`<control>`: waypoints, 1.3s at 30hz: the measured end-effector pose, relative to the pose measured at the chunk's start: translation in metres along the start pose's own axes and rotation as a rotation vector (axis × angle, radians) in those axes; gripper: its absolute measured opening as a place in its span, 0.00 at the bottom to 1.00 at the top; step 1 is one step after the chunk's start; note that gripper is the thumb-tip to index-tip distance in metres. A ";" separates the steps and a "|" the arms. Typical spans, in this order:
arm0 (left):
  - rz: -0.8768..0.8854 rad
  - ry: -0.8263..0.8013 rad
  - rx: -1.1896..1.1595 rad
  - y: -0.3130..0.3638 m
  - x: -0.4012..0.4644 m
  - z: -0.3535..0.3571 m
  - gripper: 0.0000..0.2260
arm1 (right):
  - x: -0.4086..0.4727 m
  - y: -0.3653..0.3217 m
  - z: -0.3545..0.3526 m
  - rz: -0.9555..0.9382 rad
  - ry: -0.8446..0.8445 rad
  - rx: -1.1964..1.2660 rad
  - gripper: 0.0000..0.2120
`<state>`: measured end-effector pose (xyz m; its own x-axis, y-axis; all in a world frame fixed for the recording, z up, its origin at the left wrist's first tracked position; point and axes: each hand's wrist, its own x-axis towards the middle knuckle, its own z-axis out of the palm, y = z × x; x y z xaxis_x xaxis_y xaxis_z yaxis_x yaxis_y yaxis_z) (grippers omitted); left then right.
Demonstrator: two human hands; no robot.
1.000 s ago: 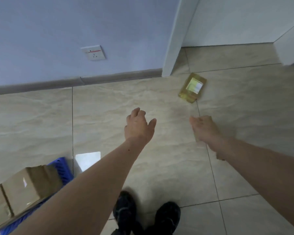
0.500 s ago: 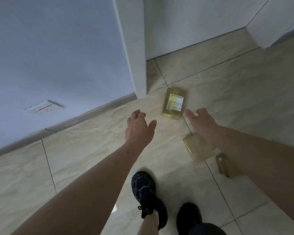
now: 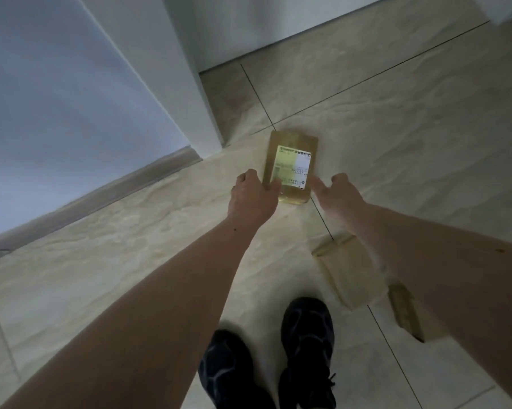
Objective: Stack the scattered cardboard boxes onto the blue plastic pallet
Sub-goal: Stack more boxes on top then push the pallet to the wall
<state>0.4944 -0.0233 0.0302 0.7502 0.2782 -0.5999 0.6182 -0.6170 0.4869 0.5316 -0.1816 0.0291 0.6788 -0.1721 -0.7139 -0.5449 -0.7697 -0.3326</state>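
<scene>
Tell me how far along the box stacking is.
Done: nothing visible; the pallet is out of frame. In hand: both hands, left and right, are at the sides of the labelled box on the floor. Left: two plain boxes near the shoes.
</scene>
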 end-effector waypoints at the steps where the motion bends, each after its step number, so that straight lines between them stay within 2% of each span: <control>1: -0.003 0.003 -0.019 -0.001 0.011 0.007 0.28 | 0.011 0.000 0.005 0.003 -0.011 0.011 0.34; 6: -0.021 -0.019 -0.101 -0.001 0.054 0.032 0.26 | 0.056 -0.003 0.026 0.011 -0.055 0.095 0.35; 13: -0.014 -0.067 -0.139 0.004 0.065 0.041 0.18 | 0.067 -0.008 0.037 -0.040 -0.078 0.189 0.25; 17: -0.034 -0.056 -0.139 0.013 0.052 0.032 0.17 | 0.053 -0.014 0.028 -0.041 -0.082 0.215 0.23; 30: 0.000 0.019 -0.170 0.048 -0.064 -0.063 0.15 | -0.074 -0.048 -0.035 -0.129 -0.008 0.121 0.21; 39: 0.003 0.166 -0.217 0.035 -0.172 -0.105 0.14 | -0.183 -0.057 -0.054 -0.316 -0.003 0.010 0.22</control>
<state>0.4118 -0.0153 0.2176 0.7695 0.4044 -0.4942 0.6379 -0.4513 0.6240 0.4650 -0.1399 0.2118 0.8138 0.0770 -0.5761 -0.3119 -0.7785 -0.5447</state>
